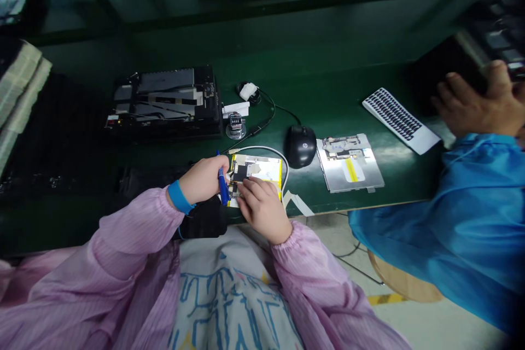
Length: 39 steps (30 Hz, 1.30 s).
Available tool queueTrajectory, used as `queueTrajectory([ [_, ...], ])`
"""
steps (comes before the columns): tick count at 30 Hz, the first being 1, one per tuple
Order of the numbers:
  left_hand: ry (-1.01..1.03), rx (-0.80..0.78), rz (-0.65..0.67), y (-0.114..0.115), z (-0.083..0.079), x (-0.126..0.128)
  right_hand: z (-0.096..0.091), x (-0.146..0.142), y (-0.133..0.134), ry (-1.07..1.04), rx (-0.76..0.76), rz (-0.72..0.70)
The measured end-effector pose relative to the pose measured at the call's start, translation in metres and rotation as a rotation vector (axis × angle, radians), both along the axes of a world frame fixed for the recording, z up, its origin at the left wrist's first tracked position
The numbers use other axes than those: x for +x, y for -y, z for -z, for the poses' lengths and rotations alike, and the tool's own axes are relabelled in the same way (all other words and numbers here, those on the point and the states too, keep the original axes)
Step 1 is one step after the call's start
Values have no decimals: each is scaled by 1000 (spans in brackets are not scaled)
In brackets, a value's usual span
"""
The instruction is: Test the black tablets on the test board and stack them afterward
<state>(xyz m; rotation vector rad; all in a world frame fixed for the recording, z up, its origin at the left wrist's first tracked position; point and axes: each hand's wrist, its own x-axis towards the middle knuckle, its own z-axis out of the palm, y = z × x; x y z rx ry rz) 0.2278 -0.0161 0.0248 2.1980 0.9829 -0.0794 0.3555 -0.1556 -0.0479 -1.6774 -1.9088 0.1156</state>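
On the smooth, dark green counter (336, 49), one flat, roughly rectangular device panel (268, 167), yellow along its edges and pale across most of its face, lies in front of the person, its small dark circuit parts at the left. The left hand (205, 178), ringed by one blue wristband (179, 197), is curled around one slim, glossy blue tool (223, 186) at that side. The right hand (262, 208) is unclenched, its fingers lightly bent and resting on the panel; its fingertips' exact contact is hard to make out. One white cable (287, 167) curves around the panel's far and right edges. Just beyond sit one rounded black mouse (301, 146) and one shiny metal tally device (235, 127). To the right lie one thin silvery metal plate (371, 172) and one white slab with black keys (400, 120), near a co-worker's hand (488, 101) and crinkled blue sleeve (471, 202).
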Motion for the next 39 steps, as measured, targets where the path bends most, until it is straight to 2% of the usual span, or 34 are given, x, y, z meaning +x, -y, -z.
queueTrajectory([
  [12,-57,88,37,1,1,1,1,-1,0,-36,-9,4],
  [30,-120,152,67,7,-1,2,-2,-14,2,158,-59,22],
  [39,-121,130,57,7,-2,3,2,-16,4,50,-30,56],
])
